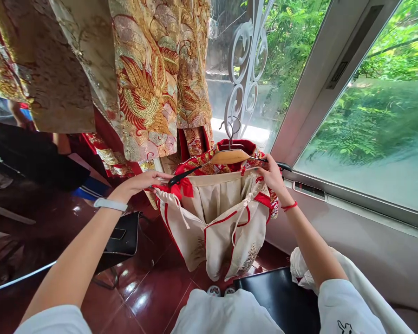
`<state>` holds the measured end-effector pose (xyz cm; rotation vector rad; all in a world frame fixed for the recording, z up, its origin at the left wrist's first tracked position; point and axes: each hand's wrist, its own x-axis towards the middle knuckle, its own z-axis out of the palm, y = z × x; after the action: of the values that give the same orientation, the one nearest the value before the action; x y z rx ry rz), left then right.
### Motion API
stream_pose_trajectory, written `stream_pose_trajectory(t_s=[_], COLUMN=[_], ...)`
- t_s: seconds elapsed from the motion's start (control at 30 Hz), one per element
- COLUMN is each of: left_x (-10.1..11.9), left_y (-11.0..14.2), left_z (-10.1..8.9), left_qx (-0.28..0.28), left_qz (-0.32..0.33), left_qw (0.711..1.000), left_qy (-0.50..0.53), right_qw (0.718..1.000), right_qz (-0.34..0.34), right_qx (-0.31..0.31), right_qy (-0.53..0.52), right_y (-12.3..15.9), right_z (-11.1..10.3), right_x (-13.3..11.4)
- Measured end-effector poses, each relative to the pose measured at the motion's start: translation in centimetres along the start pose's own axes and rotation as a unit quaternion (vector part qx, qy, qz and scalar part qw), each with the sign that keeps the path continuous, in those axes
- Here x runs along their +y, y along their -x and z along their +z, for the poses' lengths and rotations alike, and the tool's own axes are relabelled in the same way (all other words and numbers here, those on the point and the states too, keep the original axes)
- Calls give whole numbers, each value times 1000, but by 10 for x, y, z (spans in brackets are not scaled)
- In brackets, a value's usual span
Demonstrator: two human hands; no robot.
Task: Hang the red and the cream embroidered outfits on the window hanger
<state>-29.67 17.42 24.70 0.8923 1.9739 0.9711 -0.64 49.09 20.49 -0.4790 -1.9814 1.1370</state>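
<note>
A cream garment with red piping, white drawstrings and embroidery near its lower edge hangs in front of me, its waist spread wide. My left hand grips the waist's left corner, beside the black tip of a hanger with a wooden middle. At the opposite corner my right hand is closed around the waistband, close to the hanger's right arm. Behind it hangs a red and gold embroidered jacket. Both hands' fingertips are partly hidden by cloth and hanger.
Gold embroidered garments hang at upper left. A window fills the right, with a white scroll grille. A black seat stands low right, white cloth beside it. A black bag is at left, near a dark-clothed person.
</note>
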Motion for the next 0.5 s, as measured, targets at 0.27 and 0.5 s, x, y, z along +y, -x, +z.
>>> stream_pose_trajectory(t_s=[0.27, 0.5], left_x=[42, 63], left_y=[2, 19], left_z=[-23, -27], left_qx=[-31, 19], left_qz=[-13, -66], left_qw=[999, 997], left_qy=[-42, -24], right_qw=[998, 993], right_qz=[-9, -31], right_qx=[8, 25], right_qy=[56, 111], right_y=[-1, 5], right_z=[-7, -6], right_x=[-4, -9])
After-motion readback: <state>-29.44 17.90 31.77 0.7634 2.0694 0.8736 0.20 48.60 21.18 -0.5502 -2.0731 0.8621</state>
